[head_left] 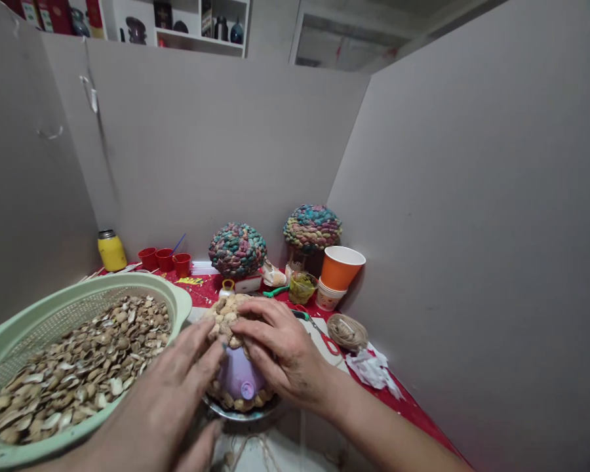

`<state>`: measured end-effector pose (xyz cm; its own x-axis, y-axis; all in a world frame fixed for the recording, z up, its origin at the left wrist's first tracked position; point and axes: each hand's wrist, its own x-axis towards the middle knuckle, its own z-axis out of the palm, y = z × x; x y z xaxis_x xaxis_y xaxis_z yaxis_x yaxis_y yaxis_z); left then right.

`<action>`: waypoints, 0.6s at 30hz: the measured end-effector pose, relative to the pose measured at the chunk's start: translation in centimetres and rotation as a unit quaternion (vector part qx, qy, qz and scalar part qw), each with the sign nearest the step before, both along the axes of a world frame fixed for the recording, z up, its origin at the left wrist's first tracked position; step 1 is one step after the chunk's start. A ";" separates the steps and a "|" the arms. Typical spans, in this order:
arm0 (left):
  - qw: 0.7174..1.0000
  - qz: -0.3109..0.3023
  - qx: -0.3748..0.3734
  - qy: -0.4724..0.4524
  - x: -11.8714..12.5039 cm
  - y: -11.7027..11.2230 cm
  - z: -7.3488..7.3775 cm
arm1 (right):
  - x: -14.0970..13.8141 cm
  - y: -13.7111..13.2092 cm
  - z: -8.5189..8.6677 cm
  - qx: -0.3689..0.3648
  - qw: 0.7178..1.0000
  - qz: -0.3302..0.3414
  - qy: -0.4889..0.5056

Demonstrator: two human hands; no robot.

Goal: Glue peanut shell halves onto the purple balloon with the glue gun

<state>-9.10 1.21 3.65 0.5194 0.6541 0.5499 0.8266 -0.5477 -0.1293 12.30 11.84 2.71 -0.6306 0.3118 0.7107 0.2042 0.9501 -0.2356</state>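
A purple rounded form (239, 375) partly covered with glued nut shells (225, 313) sits on a metal plate (236, 413) in front of me. My left hand (177, 387) rests against its left side, fingers stretched toward the shells. My right hand (280, 347) lies over its right side, fingers pressed onto the shell layer. Neither hand grips anything I can name.
A pale green basket (44, 314) of nut shells stands at the left. Behind are two painted shell domes (237, 248) (312, 227), an orange paper cup (340, 267), red cups (164, 259), a yellow jar (111, 250), scissors (314, 326), a twine roll (347, 331) and crumpled paper (372, 370). Grey partition walls enclose the table.
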 end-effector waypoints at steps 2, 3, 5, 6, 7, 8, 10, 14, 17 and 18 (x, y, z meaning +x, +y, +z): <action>1.000 0.011 0.008 0.005 0.5 -0.5 -1.5 | -0.1 0.0 0.0 -0.007 1.000 0.001 0.004; 1.000 0.018 0.008 -0.002 0.8 -0.4 -2.2 | -0.1 0.0 0.0 -0.010 1.000 0.003 0.006; 0.999 0.021 0.016 -0.039 1.3 0.0 -3.5 | -0.3 -0.1 0.1 -0.018 1.000 0.008 0.013; 0.998 0.014 0.019 -0.059 1.6 0.4 -4.1 | -0.3 -0.1 0.1 -0.021 1.000 0.011 0.016; 0.996 0.004 0.025 -0.081 1.8 0.8 -4.6 | -0.4 -0.1 0.1 -0.023 1.000 0.012 0.018; 0.995 -0.006 0.028 -0.100 1.9 1.3 -5.1 | -0.4 0.0 0.1 -0.026 0.999 0.013 0.019; 0.990 -0.024 0.034 -0.138 2.1 1.9 -5.7 | -0.3 0.0 0.2 -0.032 0.999 0.014 0.019; 0.982 -0.038 0.026 -0.181 2.0 2.4 -6.1 | -0.2 0.0 0.2 -0.047 0.999 0.014 0.012; 0.983 -0.040 0.010 -0.177 1.9 2.3 -6.0 | -0.2 0.0 0.3 -0.049 0.999 0.012 0.015; 0.983 -0.040 0.009 -0.177 1.9 2.3 -6.0 | -0.2 0.0 0.3 -0.050 0.999 0.011 0.017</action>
<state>-7.20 3.48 -2.37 0.3430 0.6066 0.7172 0.7757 -0.6135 0.1479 12.06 11.80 2.98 -0.6148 0.3675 0.6978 0.1732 0.9261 -0.3350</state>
